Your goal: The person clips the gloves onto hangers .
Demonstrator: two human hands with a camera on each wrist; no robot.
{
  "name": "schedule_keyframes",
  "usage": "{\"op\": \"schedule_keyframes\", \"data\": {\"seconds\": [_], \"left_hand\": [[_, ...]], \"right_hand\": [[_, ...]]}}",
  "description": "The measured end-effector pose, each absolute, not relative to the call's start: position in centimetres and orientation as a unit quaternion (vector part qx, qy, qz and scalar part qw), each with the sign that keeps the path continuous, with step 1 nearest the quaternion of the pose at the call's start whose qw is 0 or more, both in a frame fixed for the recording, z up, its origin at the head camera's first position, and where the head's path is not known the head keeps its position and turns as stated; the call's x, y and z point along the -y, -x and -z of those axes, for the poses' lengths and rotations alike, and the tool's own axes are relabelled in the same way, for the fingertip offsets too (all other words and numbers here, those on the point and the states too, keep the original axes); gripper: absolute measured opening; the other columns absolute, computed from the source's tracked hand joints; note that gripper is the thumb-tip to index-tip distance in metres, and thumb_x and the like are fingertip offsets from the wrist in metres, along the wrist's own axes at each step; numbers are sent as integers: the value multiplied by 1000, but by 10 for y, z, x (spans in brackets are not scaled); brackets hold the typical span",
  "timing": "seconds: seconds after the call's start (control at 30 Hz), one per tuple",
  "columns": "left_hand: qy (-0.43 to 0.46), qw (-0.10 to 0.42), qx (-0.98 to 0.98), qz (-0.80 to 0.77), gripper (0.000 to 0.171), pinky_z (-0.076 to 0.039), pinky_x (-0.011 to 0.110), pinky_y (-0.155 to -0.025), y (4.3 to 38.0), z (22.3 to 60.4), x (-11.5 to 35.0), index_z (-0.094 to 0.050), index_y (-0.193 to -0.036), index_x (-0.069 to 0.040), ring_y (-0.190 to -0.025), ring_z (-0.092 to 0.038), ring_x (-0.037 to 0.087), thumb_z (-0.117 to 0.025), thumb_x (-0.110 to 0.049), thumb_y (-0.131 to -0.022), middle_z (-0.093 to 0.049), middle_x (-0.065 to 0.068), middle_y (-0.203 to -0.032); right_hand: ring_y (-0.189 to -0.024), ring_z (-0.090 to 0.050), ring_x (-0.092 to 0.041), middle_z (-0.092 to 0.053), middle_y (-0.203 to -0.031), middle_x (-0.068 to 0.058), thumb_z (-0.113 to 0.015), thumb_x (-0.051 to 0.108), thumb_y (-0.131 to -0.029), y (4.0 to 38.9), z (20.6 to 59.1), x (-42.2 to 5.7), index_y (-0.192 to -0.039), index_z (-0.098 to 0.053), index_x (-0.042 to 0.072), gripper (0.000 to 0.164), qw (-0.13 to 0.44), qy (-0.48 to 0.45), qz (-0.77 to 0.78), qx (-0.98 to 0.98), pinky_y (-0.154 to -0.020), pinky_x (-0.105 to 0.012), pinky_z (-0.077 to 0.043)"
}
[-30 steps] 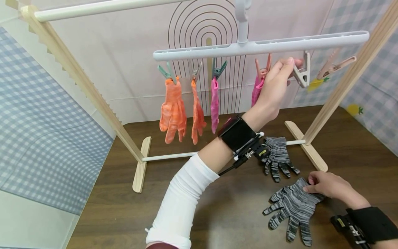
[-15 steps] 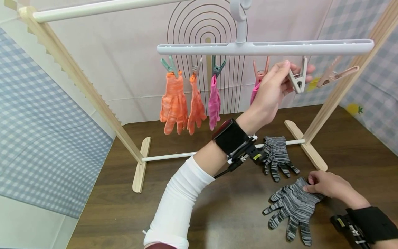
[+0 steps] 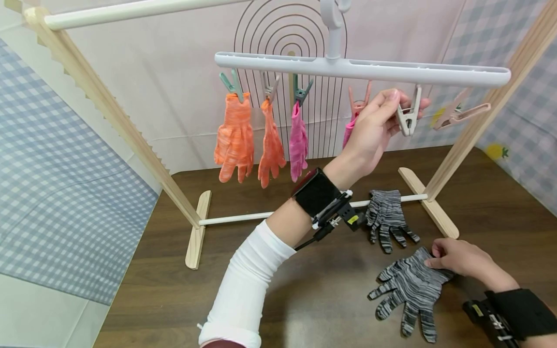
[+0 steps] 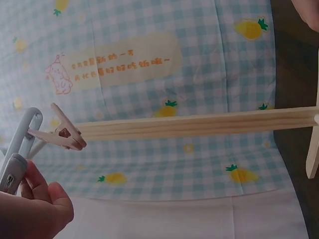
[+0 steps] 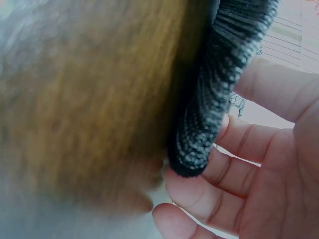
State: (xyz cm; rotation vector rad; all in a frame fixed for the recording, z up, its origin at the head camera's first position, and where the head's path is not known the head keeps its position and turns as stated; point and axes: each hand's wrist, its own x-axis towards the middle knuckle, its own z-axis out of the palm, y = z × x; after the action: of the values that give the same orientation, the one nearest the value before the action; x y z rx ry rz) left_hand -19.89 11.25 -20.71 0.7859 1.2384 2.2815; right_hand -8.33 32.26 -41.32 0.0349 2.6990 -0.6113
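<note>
My left hand [image 3: 370, 125] is raised to the right half of the white hanger [image 3: 370, 70]. Its thumb and fingers hold a grey clothespin [image 3: 408, 116] hanging there; the left wrist view shows fingertips at the clothespin [image 4: 12, 172]. Low on the right, my right hand [image 3: 465, 261] pinches the cuff of a black-and-grey striped glove [image 3: 411, 290] on the table. In the right wrist view the glove's knit edge [image 5: 209, 114] lies between thumb and fingers. A matching striped glove [image 3: 387, 217] lies farther back.
Two orange gloves [image 3: 235, 135] and a pink glove [image 3: 298, 140] hang from clothespins at left. Another pink glove [image 3: 349, 129] is partly behind my left hand. A beige clothespin [image 3: 459, 113] hangs at far right. The wooden rack's right post [image 3: 474, 121] stands beside the hanger.
The hanger's right end has dipped and shifted left, with the hanging gloves swaying. My left hand has moved slightly left and down with the grey clothespin. My right hand stays on the glove.
</note>
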Motion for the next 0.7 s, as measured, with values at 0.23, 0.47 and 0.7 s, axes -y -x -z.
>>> {"op": "schedule_keyframes", "data": {"seconds": [0.23, 0.47, 0.7], "left_hand": [[-301, 177, -474, -809, 25, -40, 14, -71, 202, 214, -110, -40, -98, 5, -112, -47, 37, -26, -16, -97, -45, 32, -121], [-297, 165, -486, -806, 26, -40, 14, -78, 208, 219, -106, -41, -100, 8, -113, -47, 35, -27, -14, -97, -46, 33, -119], [-301, 140, -512, -793, 24, -39, 14, -78, 213, 224, -101, -42, -101, 9, -112, -50, 30, -28, -11, -96, -48, 32, -117]], "right_hand": [[-52, -34, -12, -36, -58, 3, -63, 45, -75, 83, 413, -323, -69, -44, 11, 39, 186, -12, 215, -959, -49, -26, -24], [-51, -32, -11, -33, -57, 4, -62, 45, -75, 81, 413, -322, -66, -42, 12, 40, 182, -14, 213, -960, -48, -26, -23], [-51, -30, -11, -30, -57, 4, -62, 43, -76, 78, 411, -321, -65, -39, 12, 40, 180, -15, 209, -961, -48, -26, -21]]}}
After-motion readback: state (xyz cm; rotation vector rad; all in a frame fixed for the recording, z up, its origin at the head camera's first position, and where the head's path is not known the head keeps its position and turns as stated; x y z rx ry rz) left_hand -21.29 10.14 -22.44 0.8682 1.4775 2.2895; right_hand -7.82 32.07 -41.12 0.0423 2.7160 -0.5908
